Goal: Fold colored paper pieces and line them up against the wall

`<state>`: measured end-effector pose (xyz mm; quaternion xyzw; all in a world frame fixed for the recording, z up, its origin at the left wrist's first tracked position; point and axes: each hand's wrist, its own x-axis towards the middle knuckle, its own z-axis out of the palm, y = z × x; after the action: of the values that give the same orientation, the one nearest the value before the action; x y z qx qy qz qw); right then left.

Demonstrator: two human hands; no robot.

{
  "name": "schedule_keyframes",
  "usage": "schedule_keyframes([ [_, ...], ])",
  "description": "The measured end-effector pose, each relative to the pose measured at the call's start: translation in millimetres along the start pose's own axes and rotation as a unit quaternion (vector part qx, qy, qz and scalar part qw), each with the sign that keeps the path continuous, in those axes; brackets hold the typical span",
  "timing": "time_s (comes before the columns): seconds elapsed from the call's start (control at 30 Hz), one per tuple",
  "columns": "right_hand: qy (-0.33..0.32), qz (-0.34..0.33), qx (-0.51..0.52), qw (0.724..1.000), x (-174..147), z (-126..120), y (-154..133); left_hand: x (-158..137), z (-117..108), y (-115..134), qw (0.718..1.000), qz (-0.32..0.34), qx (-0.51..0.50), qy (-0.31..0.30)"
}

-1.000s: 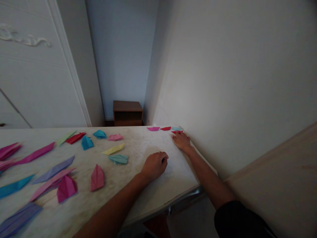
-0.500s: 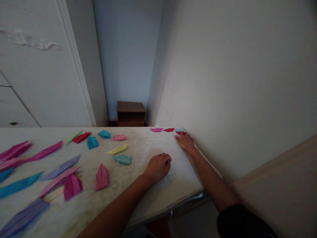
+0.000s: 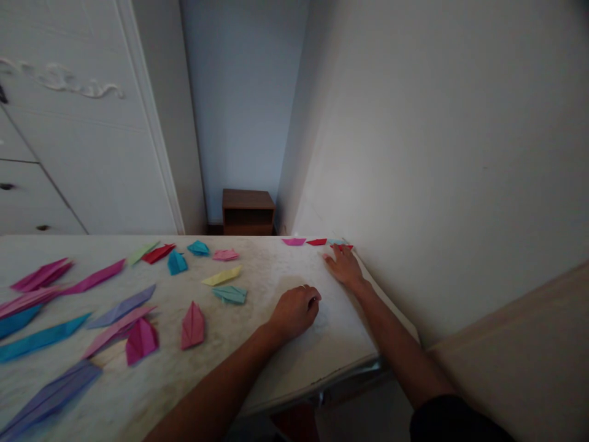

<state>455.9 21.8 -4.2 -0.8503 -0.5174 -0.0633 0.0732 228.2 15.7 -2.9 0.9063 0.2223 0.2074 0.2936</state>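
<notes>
Paper [image 3: 350,247] red, folded, pointed; right hand [image 3: 345,266] loosely spread over part, gripping nothing; left hand [image 3: 295,310] curled, hold unclear.

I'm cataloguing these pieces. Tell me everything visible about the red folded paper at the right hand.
The red folded paper looks slim, with a pointed right end. It lies crosswise in view near the far right corner of the table. The right hand appears to touch it, hiding part. A light blue folded paper sits just behind; contact there is unclear.
</notes>
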Motion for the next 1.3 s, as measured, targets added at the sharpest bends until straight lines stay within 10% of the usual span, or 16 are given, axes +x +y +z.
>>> schedule_keyframes([
  [0.17, 0.042, -0.106, 0.11, 0.987, -16, -12, -35, 0, 0, 0, 1.0, 0.012, -0.015, 0.01],
  [0.43, 0.04, -0.228, 0.408, 0.883, -65, -44, -101, -22, -27, -3, 0.993, -0.019, -0.06, 0.097],
  [0.77, -0.077, -0.289, 0.542, 0.786, -97, -46, -195, -131, -114, -22, 0.94, -0.161, -0.117, 0.277],
  [0.97, -0.15, -0.33, 0.571, 0.737, -123, -40, -253, -205, -168, -49, 0.9, -0.239, 0.024, 0.363],
  [1.3, -0.164, -0.448, 0.485, 0.732, -148, -20, -281, -276, -203, -100, 0.829, -0.4, 0.336, 0.2],
])
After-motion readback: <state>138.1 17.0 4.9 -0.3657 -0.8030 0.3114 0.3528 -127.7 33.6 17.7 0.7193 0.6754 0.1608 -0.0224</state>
